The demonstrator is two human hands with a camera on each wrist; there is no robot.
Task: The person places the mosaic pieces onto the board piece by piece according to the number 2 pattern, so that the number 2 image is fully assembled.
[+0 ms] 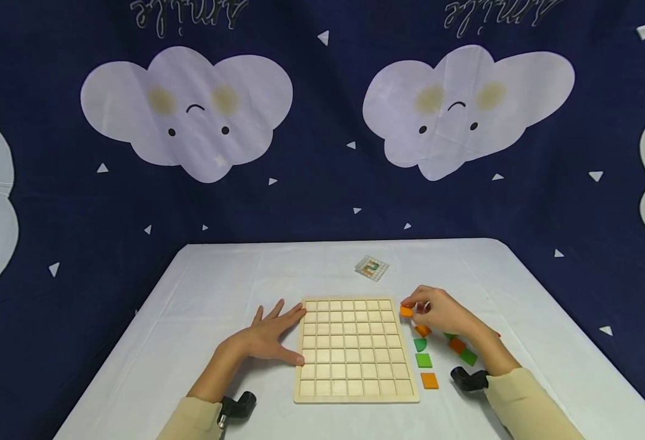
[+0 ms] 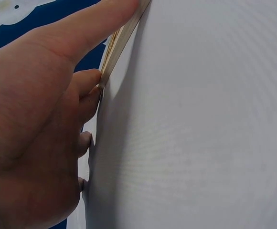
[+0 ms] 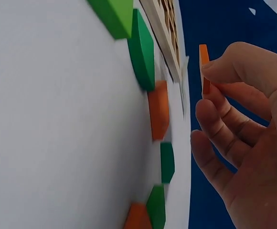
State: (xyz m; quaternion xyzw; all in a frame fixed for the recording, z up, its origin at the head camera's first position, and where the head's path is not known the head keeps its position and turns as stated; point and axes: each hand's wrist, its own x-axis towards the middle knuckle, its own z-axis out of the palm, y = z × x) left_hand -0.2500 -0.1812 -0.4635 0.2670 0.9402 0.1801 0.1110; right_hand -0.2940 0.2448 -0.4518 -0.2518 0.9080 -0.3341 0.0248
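Plainly, the right hand (image 1: 439, 310) pinches one tile (image 1: 406, 312) — orange, thin.

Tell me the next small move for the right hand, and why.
Probably shift the right hand left, bringing its pinched orange tile over the board: the tile is off the table, just beyond the board's right edge, the board's cells look bare, and the left hand touches the opposite edge.
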